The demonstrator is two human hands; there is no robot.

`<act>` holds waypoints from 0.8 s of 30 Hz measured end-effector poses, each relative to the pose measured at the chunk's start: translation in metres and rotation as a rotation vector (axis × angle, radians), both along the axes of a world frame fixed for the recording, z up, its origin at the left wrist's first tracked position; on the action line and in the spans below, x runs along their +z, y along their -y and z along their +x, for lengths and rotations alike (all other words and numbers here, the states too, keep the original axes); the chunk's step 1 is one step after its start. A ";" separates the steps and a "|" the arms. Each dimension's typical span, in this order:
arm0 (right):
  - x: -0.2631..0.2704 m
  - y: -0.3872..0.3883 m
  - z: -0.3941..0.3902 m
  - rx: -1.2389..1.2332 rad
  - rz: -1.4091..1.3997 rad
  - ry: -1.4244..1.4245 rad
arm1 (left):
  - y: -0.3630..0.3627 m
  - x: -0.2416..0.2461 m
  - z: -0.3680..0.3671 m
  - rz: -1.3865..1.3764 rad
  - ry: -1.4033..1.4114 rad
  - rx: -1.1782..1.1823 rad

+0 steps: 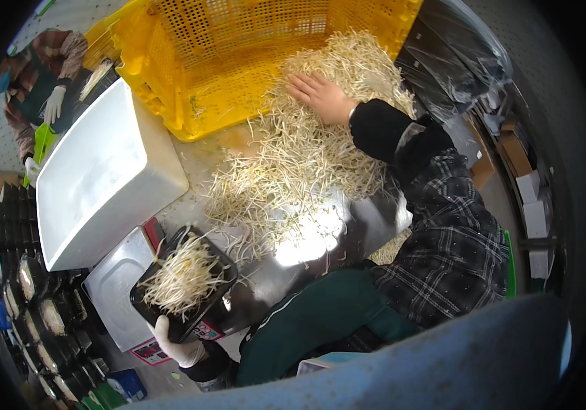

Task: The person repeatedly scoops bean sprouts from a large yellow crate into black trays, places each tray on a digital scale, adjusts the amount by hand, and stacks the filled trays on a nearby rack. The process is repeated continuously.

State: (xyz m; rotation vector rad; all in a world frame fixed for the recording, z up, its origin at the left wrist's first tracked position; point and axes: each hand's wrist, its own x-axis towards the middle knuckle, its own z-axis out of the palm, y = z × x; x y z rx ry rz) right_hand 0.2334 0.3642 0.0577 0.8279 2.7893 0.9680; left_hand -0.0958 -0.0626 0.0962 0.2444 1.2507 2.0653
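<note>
A large heap of bean sprouts [318,154] spreads over a metal table [259,289] and back into a tipped yellow plastic crate [231,66]. My right hand [318,97], bare, lies flat with its fingers spread on the heap at the crate's mouth. In my left hand [175,343], which wears a pale glove, is the near rim of a black plastic tray [229,266] holding a mound of bean sprouts [185,277]. The tray is tilted, beside and partly over a scale with a metal plate [121,292].
A white plastic tub [103,164] stands left of the crate. Stacks of black trays [41,307], several filled, rise at the left. Wrapped black material [452,56] lies at the right. A co-worker's gloved hands [54,105] are at the upper left, near a green object [43,141].
</note>
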 end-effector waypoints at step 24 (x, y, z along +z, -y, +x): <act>0.157 0.104 -0.008 0.061 -0.499 -0.800 | -0.027 -0.099 0.070 -0.864 -1.309 -0.630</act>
